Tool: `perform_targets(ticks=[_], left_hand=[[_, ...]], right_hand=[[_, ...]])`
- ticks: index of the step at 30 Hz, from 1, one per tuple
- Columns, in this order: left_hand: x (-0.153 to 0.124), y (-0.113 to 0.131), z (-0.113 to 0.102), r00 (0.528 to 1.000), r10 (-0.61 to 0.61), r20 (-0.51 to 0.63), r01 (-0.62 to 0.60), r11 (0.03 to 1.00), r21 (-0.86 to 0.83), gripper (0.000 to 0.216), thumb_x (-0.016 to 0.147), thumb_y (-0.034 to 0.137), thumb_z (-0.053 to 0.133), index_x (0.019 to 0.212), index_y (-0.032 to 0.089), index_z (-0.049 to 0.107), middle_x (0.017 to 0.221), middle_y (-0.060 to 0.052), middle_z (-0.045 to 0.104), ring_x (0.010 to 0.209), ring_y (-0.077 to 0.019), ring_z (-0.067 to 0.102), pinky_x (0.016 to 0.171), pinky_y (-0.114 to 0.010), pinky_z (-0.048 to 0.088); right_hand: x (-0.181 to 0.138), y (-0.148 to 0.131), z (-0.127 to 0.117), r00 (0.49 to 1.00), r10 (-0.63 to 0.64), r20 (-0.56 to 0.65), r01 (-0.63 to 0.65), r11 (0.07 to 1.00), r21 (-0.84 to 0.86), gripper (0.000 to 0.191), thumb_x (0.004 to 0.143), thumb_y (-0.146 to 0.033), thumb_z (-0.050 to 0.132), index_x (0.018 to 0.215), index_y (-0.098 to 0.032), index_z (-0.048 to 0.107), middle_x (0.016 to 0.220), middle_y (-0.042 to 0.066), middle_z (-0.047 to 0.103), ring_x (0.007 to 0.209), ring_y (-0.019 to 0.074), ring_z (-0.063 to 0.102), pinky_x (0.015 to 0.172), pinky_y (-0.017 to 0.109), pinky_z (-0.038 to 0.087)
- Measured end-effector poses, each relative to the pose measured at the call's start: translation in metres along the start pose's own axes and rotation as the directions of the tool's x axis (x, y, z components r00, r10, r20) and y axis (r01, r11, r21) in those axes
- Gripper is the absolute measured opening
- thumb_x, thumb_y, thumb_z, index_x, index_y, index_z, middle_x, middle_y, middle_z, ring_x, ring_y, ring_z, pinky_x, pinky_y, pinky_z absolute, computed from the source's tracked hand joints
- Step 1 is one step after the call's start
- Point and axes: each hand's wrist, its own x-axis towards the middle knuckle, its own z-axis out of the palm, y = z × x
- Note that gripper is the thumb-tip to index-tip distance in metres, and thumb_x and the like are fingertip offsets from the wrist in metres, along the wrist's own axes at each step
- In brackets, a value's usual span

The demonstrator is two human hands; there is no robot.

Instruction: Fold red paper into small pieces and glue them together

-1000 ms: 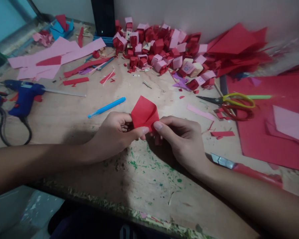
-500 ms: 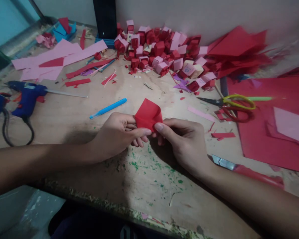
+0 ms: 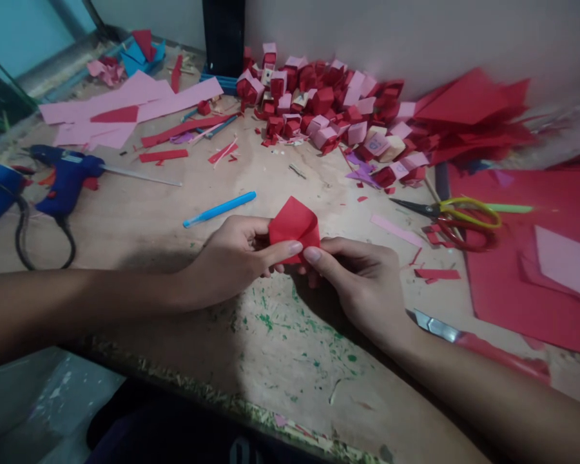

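A small piece of red paper (image 3: 292, 219), partly folded with its right side curling inward, is held between my two hands above the table. My left hand (image 3: 241, 248) grips its left and lower side, the thumb lying across the front and the fingers behind. At the lower right edge, my right hand (image 3: 362, 270) pinches the paper between thumb and fingers. Both thumb tips are close together at the paper's lower part. Just behind my left hand lies a blue pen-like stick (image 3: 220, 209).
Folded red and pink paper pieces (image 3: 323, 100) are heaped at the back. Scissors (image 3: 464, 219), a utility knife (image 3: 483, 345) and red sheets (image 3: 536, 277) lie to the right. On the left are a blue glue gun (image 3: 70, 177) and pink paper strips (image 3: 120, 106).
The camera view has shifted slightly, so the scene sits further right. My left thumb has moved up and inward across the red paper, nearer the right thumb.
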Motion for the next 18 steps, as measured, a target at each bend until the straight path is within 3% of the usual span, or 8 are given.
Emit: perform_targets(ticks=[7,18], left_hand=[[-0.002,0.0044,-0.0001,0.999,0.046,0.003,-0.046,0.994,0.103,0.019,0.086,0.034,0.07,0.079,0.017,0.074,0.068,0.0,0.067,0.06,-0.0116,0.058,0.053,-0.023,0.046],[-0.0026,0.0008,-0.0008,0.996,0.082,0.038,-0.086,0.985,0.151,0.022,0.084,0.033,0.068,0.07,0.017,0.069,0.063,0.001,0.059,0.056,-0.0108,0.05,0.051,-0.024,0.04]], right_hand=[[-0.0007,-0.0008,0.0001,1.0,-0.005,-0.019,0.005,0.999,0.036,0.017,0.088,-0.034,0.08,0.079,-0.02,0.079,0.061,0.0,0.067,0.053,0.0111,0.055,0.05,0.024,0.045],[0.0002,0.0028,-0.0012,0.999,-0.035,-0.03,0.036,0.998,0.043,0.02,0.088,-0.034,0.08,0.074,-0.021,0.079,0.063,0.0,0.067,0.057,0.0125,0.056,0.056,0.027,0.046]])
